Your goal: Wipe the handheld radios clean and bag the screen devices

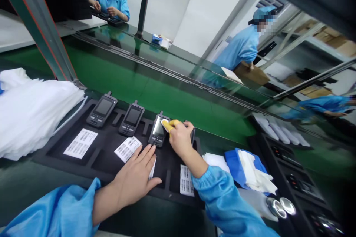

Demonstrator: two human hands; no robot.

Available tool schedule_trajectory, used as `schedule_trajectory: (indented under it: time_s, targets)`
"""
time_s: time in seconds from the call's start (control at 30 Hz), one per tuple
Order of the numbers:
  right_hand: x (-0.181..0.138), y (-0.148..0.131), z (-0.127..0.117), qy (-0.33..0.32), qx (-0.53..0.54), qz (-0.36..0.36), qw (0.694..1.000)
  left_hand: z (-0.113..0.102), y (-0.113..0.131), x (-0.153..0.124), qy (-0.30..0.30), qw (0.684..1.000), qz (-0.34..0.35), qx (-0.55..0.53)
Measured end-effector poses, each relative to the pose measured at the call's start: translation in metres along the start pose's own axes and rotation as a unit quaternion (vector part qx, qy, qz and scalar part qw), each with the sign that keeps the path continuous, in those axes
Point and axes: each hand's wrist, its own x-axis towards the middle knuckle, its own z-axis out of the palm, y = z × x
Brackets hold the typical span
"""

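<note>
Handheld radios with small screens and stubby antennas lie in a black foam tray (102,168): one at the left (102,109), one beside it (131,119), a third (157,133) in front of my hands. A further one is mostly hidden behind my right hand (180,137). Yellow finger cots cover some of that hand's fingertips, which pinch a small white wipe (164,121) against the third radio's screen. My left hand (137,174) lies flat, fingers stretched, its tips at the lower end of this radio. It partly covers a barcode label sheet (152,168).
More label sheets (80,143) lie in the tray. White sheets or bags (36,114) are piled at the left. To the right are a blue packet of wipes (239,166), a clear bottle (257,202) and another black tray (267,155). Co-workers (111,2) sit and stand beyond the green belt (167,96).
</note>
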Motion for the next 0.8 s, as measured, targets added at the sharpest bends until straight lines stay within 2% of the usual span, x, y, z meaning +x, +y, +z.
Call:
schedule_trajectory:
  time_s: [0.17, 0.27, 0.33, 0.43, 0.6, 0.7, 0.8]
  targets:
    - [-0.048, -0.033, -0.008, -0.019, 0.016, -0.047, 0.999, 0.003, 0.001, -0.001, 0.014, 0.999, -0.008, -0.036]
    - [-0.057, -0.040, -0.018, -0.017, 0.017, -0.068, 0.997, -0.005, -0.002, -0.008, 0.038, 0.998, -0.009, -0.052]
    - [-0.045, -0.038, -0.022, -0.004, 0.009, -0.063, 0.998, -0.014, -0.010, -0.016, 0.056, 0.997, -0.008, -0.048]
    - [-0.011, -0.038, -0.020, 0.013, -0.005, -0.058, 0.998, -0.026, -0.032, -0.031, 0.072, 0.997, -0.028, -0.023]
    - [0.056, -0.063, -0.003, 0.033, -0.012, -0.095, 0.995, -0.034, -0.071, -0.044, 0.033, 0.996, -0.073, 0.032]
    - [0.084, -0.078, 0.011, 0.037, -0.016, -0.108, 0.993, -0.036, -0.077, -0.045, 0.009, 0.996, -0.079, 0.032]
    - [0.088, -0.088, 0.022, 0.030, -0.016, -0.119, 0.992, -0.036, -0.075, -0.046, -0.005, 0.996, -0.084, 0.027]
